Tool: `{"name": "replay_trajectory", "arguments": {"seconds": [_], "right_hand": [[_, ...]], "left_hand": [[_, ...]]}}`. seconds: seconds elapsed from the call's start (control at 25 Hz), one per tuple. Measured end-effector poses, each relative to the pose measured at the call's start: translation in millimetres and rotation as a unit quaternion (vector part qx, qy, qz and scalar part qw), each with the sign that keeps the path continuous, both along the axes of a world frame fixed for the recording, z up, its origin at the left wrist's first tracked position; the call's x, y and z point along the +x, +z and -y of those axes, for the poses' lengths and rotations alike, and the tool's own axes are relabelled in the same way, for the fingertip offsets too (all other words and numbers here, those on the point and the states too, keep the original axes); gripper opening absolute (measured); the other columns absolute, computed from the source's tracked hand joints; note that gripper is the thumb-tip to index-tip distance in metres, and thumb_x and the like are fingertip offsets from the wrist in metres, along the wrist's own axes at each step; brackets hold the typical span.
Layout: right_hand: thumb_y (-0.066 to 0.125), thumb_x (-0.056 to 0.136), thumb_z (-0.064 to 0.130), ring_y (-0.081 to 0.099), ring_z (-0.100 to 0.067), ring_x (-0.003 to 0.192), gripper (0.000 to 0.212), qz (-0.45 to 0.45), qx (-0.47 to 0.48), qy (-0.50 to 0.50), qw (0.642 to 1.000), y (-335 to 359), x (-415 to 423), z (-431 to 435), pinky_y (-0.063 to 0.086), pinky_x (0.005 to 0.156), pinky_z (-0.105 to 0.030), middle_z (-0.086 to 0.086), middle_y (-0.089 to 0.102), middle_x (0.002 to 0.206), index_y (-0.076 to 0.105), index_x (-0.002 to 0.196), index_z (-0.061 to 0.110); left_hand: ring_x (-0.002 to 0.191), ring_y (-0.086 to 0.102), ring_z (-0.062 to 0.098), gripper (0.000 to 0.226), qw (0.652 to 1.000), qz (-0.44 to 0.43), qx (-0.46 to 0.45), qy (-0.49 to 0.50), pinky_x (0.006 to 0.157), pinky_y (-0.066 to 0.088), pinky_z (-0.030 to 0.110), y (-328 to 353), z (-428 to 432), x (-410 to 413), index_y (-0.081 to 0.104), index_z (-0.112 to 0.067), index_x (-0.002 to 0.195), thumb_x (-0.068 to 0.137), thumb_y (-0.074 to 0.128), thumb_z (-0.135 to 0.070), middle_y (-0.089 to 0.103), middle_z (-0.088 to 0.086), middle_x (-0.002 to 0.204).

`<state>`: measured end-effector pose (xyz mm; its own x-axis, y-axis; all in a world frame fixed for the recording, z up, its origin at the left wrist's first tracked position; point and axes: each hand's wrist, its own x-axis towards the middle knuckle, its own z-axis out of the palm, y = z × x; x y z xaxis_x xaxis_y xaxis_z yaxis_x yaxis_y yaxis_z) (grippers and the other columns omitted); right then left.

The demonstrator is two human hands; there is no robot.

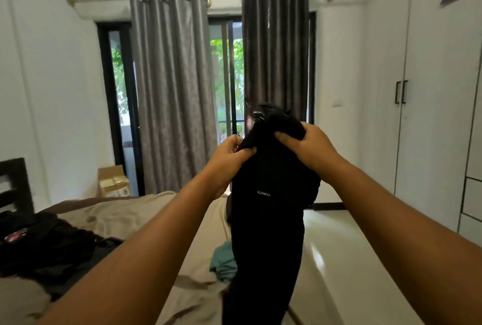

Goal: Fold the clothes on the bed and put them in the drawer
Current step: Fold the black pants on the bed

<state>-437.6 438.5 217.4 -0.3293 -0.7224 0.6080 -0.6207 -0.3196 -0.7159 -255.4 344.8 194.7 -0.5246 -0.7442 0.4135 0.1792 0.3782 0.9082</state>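
Observation:
A black garment [268, 220] with a small white logo hangs in the air in front of me, over the bed's right edge. My left hand [229, 160] grips its top left part, fingers curled into the cloth. My right hand [310, 147] grips its bunched top right part. The bed [125, 215] with a beige sheet lies below and to the left. On it sit a pile of dark clothes [44, 246] at the left and a teal garment [221, 262] near the hanging cloth.
A white wardrobe [422, 89] with black handles lines the right wall, with drawer fronts [472, 202] at its lower right. Grey curtains [172, 89] cover a glass door ahead. A cardboard box [113, 181] stands by the far bed corner. Glossy floor [339, 259] runs along the right.

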Motion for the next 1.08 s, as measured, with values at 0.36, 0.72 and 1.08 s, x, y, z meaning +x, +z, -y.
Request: {"name": "replay_trajectory", "arguments": {"seconds": [0.36,0.72,1.08], "right_hand": [[0.063,0.1,0.019,0.061,-0.005,0.098,0.032,-0.07,-0.033,0.037,0.996,46,15,-22,0.05,0.084,-0.019,0.012,0.066,0.11,0.064,0.131,0.026],[0.061,0.101,0.015,0.062,-0.013,0.095,0.021,-0.159,-0.108,-0.016,0.981,73,35,-29,0.051,0.083,-0.018,-0.001,0.067,0.103,0.076,0.115,0.015],[0.053,0.103,0.041,0.069,-0.027,0.09,0.027,-0.12,-0.045,0.018,0.992,89,26,-41,0.058,0.084,-0.045,-0.008,0.071,0.093,0.069,0.101,0.018]], "left_hand": [[0.1,0.072,0.026,0.025,0.995,-0.094,0.004,-0.029,0.071,0.059,0.032,49,-43,2,0.065,-0.02,0.124,0.103,0.056,-0.029,0.075,0.006,0.109],[0.112,0.068,0.026,0.066,0.992,0.02,-0.051,-0.112,0.091,0.059,0.047,67,-49,45,0.056,-0.031,0.133,0.079,0.077,0.0,0.06,0.008,0.131],[0.079,0.061,0.023,0.022,0.982,0.1,-0.147,0.057,0.072,0.052,0.035,60,-16,72,0.055,-0.006,0.114,0.1,0.058,-0.022,0.061,0.014,0.096]]}}
